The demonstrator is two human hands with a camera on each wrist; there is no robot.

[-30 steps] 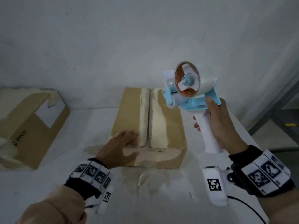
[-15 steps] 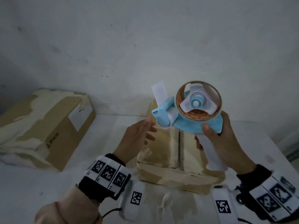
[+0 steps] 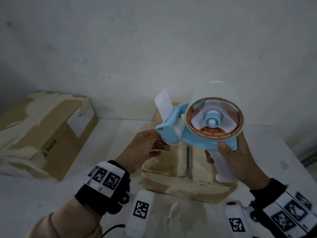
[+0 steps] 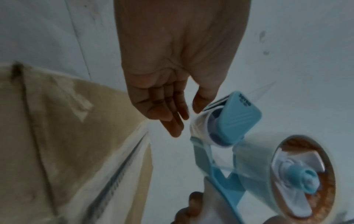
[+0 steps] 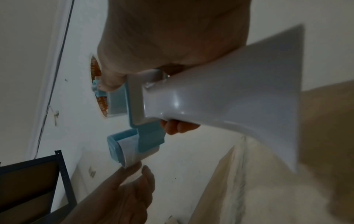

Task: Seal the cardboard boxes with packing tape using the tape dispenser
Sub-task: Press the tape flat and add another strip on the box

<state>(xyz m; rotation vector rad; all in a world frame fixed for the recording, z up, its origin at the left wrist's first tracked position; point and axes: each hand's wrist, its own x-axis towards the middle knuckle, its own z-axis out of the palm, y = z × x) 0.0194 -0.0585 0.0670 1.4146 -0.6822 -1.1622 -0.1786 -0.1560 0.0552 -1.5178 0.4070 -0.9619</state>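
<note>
My right hand [image 3: 216, 152] grips the white handle [image 3: 223, 166] of a blue tape dispenser [image 3: 197, 139] and holds it in the air above a worn cardboard box [image 3: 164, 172] on the white table. The clear tape roll [image 3: 214, 95] faces me, with the roller end pointing left. My left hand [image 3: 159, 142] reaches that roller; in the left wrist view its thumb [image 4: 201, 103] touches the tape on the roller [image 4: 199, 128] while the fingers [image 4: 172, 121] stay fairly straight. The box's top seam [image 3: 189, 162] shows between my hands.
A second cardboard box [image 3: 42, 127], patched with torn tape, lies at the left against the wall. The white table [image 3: 111, 134] runs to the wall behind. A dark metal shelf [image 5: 28, 181] stands off to the right. Tape residue marks the table in front of the box.
My left hand has lifted off the box top and come up to the dispenser's roller. The right hand has brought the dispenser nearer me and over the box.
</note>
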